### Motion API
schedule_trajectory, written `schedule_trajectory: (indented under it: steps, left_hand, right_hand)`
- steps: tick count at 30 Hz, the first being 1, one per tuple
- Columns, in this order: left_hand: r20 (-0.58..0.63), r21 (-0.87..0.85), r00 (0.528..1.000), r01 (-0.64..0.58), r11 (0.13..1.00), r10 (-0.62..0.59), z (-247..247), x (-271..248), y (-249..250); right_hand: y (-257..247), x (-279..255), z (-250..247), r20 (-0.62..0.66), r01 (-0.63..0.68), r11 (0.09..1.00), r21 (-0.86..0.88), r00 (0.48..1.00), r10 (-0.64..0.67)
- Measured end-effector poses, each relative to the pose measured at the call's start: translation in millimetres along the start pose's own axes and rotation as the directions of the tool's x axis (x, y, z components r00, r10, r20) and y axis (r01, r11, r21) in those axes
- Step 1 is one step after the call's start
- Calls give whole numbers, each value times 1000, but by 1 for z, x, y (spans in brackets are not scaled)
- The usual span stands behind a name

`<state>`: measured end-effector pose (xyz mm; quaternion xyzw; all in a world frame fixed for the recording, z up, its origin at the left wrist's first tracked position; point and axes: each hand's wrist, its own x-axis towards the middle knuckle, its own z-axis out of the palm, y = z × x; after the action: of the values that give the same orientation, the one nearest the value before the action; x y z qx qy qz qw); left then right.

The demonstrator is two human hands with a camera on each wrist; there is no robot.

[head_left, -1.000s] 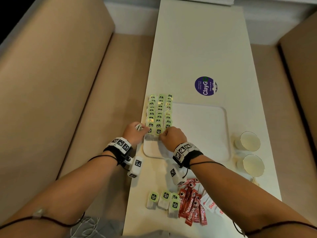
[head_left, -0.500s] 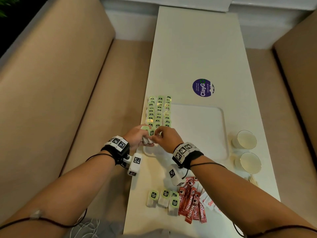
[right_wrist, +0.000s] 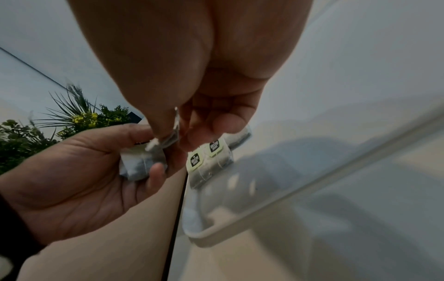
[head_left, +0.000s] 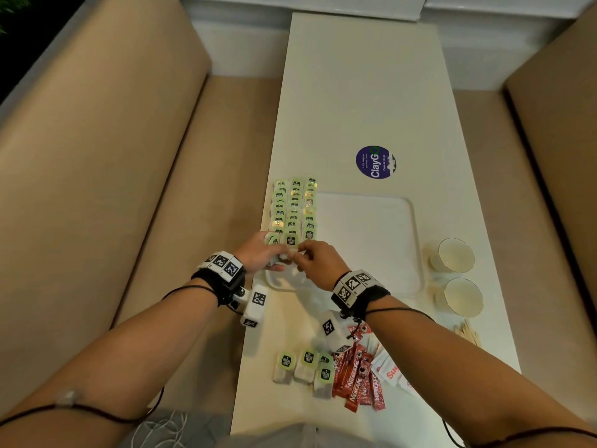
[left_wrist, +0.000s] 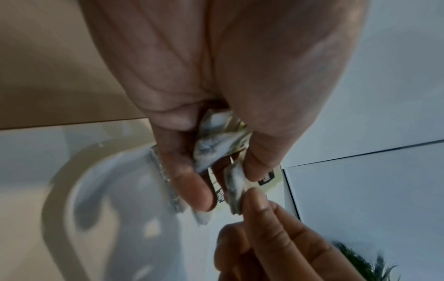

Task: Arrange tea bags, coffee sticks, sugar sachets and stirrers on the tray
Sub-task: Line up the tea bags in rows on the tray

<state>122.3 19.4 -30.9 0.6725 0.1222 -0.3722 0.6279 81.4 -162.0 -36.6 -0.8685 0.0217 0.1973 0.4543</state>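
Hands meet at the tray's [head_left: 416, 253] near-left corner: left hand [head_left: 258, 255] grips spare tea bags [right_wrist: 137, 163], right hand's [head_left: 318, 263] fingers [right_wrist: 165, 123] pinch one tea bag [right_wrist: 168, 141], next due for the rows [head_left: 294, 208].

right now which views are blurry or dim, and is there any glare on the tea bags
Head view: bright, with glare on some tea bags on the tray. Left wrist view: dim, the left hand close and soft, the tray smeared. Right wrist view: dim, the right hand blurred.
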Motion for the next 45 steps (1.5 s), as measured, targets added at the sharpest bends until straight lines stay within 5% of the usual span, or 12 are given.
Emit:
schedule_trajectory:
  steps: [10,17,27,33,37,45]
  left_hand:
    - [10,32,1000,26,999,-26,-1,-2,-5]
    - [55,1,993,100,995,-100,-3,-7,-15]
    - [47,47,994,96,994,-99,-7,-9,-25]
    - [68,86,996,48,995,-54,-4,-10,-23]
    - [28,88,1000,13,996,-15,0,-12,-21]
    - [1,165,999,-32,986,33,-4,-7,-27]
  right_hand:
    - [28,16,-18,-115,-151,985,-84,983,141]
    - [40,15,-11,-71,-252,955,-153,967,244]
    - [36,24,-5,-109,-268,949,-163,961,253]
    - [39,19,-4,-141,-299,954,-8,945,295]
    - [34,9,-5,-153,-218,974,-64,966,206]
    - [14,0,6,110,14,998,60,994,-21]
